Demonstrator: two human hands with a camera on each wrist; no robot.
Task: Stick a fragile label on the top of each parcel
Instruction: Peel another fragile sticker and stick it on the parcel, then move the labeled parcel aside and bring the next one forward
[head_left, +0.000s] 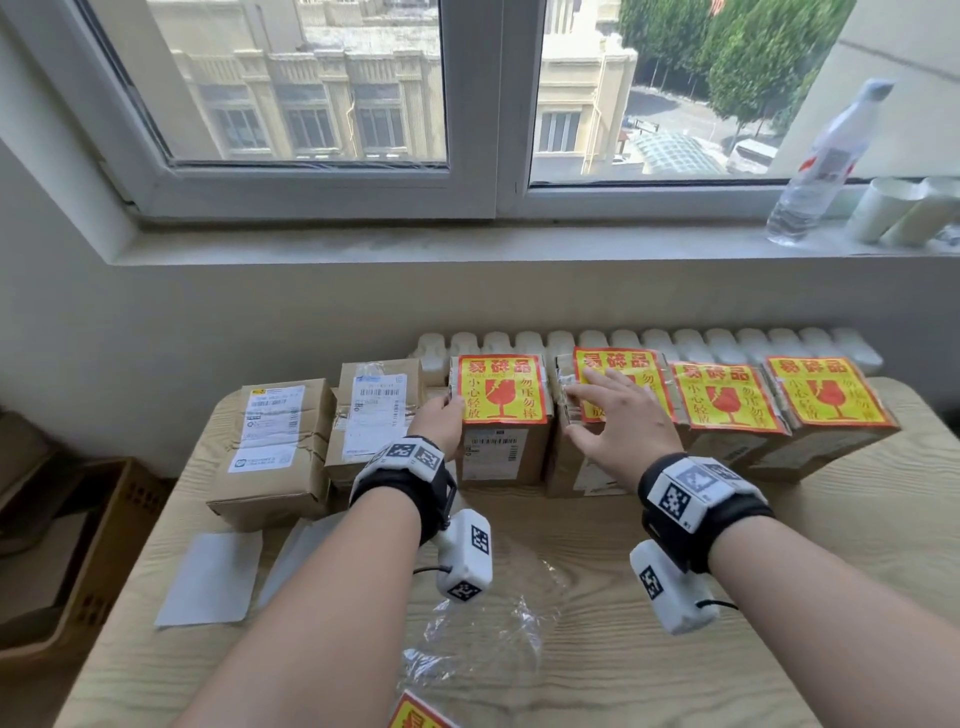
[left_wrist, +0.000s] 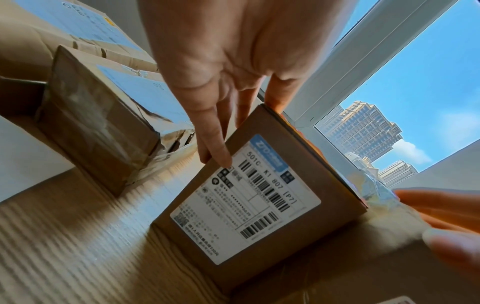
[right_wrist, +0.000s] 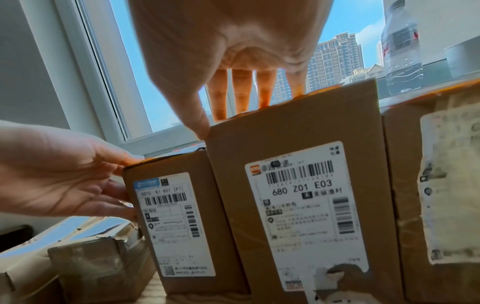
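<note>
Six brown parcels stand in a row on the wooden table (head_left: 597, 675). The two leftmost parcels (head_left: 270, 452) (head_left: 374, 415) carry only white shipping slips. The other four have red-and-yellow fragile labels on top. My left hand (head_left: 441, 418) (left_wrist: 221, 123) touches the left side of the third parcel (head_left: 501, 457) (right_wrist: 182, 226), thumb at its top edge and fingers straight. My right hand (head_left: 618, 415) (right_wrist: 233, 61) lies flat with spread fingers on the label (head_left: 623, 361) of the fourth parcel (head_left: 576, 467) (right_wrist: 298, 205).
A spare fragile label (head_left: 415, 717) and crumpled clear film (head_left: 483, 639) lie near the table's front edge. White backing sheets (head_left: 210, 577) lie at front left. A radiator (head_left: 649, 343) runs behind the parcels. A water bottle (head_left: 821, 171) stands on the sill.
</note>
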